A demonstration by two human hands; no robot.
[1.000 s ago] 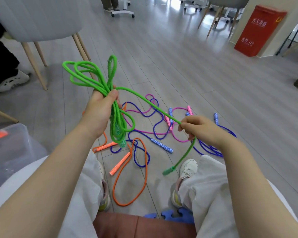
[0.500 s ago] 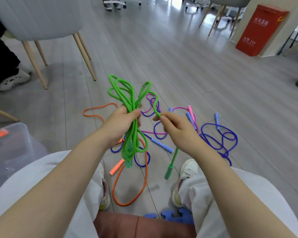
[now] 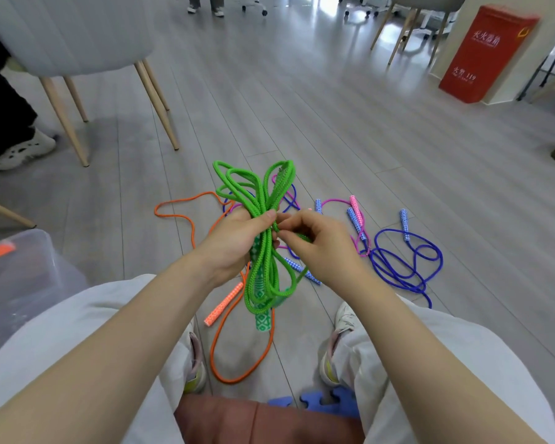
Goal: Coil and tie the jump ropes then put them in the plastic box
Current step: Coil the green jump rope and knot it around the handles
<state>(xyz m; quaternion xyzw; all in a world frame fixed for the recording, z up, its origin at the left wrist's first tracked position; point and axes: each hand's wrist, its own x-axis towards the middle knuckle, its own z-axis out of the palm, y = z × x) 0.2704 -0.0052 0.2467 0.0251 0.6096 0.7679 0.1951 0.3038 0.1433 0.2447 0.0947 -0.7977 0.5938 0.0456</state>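
Observation:
My left hand (image 3: 237, 238) grips the middle of a coiled green jump rope (image 3: 257, 193), loops fanning above the fist and hanging below, a patterned green handle (image 3: 263, 318) dangling lowest. My right hand (image 3: 314, 241) pinches a strand of the same green rope right beside my left thumb. On the floor lie an orange rope (image 3: 218, 347), a blue rope (image 3: 407, 267) and a pink rope (image 3: 358, 219), loose and partly tangled. The clear plastic box (image 3: 23, 277) stands at my left, an orange piece inside.
A grey chair with wooden legs (image 3: 154, 100) stands ahead on the left, with another person's foot (image 3: 20, 149) beside it. A red cabinet (image 3: 484, 56) is at the far right. Blue foam pieces (image 3: 327, 405) lie between my feet.
My hands came together and lowered. The taut green strand my right hand was holding out to the side has been gathered into the bundle.

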